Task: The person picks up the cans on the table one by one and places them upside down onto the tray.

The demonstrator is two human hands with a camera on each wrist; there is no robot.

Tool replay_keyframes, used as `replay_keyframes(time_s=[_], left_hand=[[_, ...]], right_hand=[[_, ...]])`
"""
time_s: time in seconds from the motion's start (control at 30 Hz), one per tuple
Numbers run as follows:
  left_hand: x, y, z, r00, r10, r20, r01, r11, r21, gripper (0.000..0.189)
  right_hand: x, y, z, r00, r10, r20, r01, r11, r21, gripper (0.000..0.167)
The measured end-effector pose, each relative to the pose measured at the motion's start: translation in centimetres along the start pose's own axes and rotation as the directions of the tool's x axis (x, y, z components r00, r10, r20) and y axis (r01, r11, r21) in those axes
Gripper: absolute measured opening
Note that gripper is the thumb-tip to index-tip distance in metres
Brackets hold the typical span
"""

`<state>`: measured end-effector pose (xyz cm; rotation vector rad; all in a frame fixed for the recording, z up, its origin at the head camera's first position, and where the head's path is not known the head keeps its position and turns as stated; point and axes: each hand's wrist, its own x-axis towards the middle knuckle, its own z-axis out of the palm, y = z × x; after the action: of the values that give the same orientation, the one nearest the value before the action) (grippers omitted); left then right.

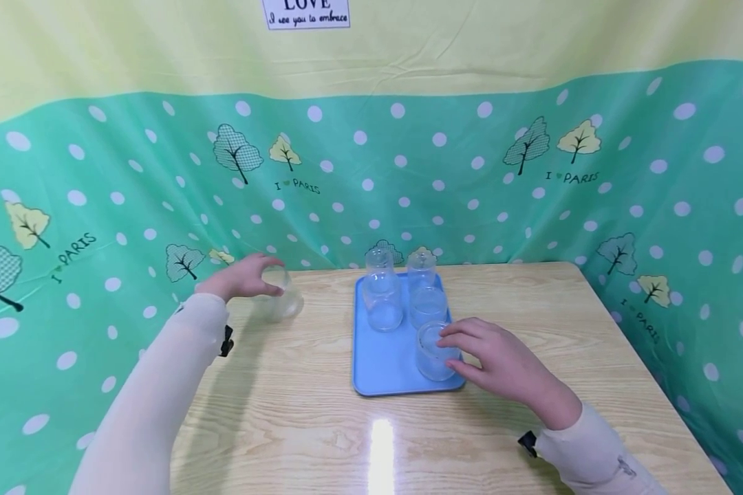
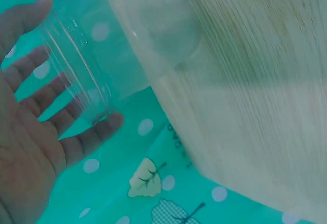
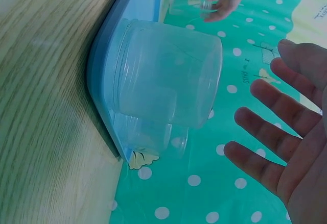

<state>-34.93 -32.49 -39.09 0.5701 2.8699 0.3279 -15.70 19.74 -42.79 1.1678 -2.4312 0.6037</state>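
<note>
At the back left of the table, my left hand (image 1: 243,276) spans the rim of a clear jar (image 1: 276,278). In the left wrist view the thumb and fingers (image 2: 89,141) lie on opposite sides of the jar's threaded mouth (image 2: 76,66), some fingers showing through its wall. My right hand (image 1: 492,357) is beside another clear jar (image 1: 433,359) at the front right of the blue tray (image 1: 378,375). From the right wrist, that jar (image 3: 168,73) stands mouth down on the tray, and the spread right fingers (image 3: 283,106) are apart from it.
Several more clear jars stand in two rows on the tray behind the front one, including one at left (image 1: 384,313) and one at right (image 1: 428,306). A green dotted curtain (image 1: 359,185) hangs along the table's back and sides. The wooden table (image 1: 297,412) reflects a bright light strip.
</note>
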Motion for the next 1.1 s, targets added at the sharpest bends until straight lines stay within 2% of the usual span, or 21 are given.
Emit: replay_keyframes(time_s=[0.2,0.53,0.77,1.1], left_hand=[[-0.8,1.0,-0.2,0.998,0.040,-0.047,-0.041,0.999,-0.010,0.081],[-2.3,3.1,-0.1,0.997,0.057,-0.061,-0.057,0.998,0.001,0.078],[-2.3,4.9,0.5,0.983,0.149,-0.103,-0.151,0.988,-0.008,0.078],[-3.6,6.5,1.1,0.973,0.189,-0.130,-0.192,0.981,-0.017,0.076]], right_hand=[[0.0,0.1,-0.2,1.000,-0.009,-0.011,0.009,1.000,0.010,0.031],[0.1,0.2,-0.3,1.000,-0.021,-0.018,0.021,1.000,0.009,0.031],[-0.1,0.4,-0.2,0.999,-0.018,-0.030,0.018,1.000,0.007,0.031],[-0.2,0.3,-0.3,0.999,-0.021,-0.040,0.022,1.000,0.018,0.031]])
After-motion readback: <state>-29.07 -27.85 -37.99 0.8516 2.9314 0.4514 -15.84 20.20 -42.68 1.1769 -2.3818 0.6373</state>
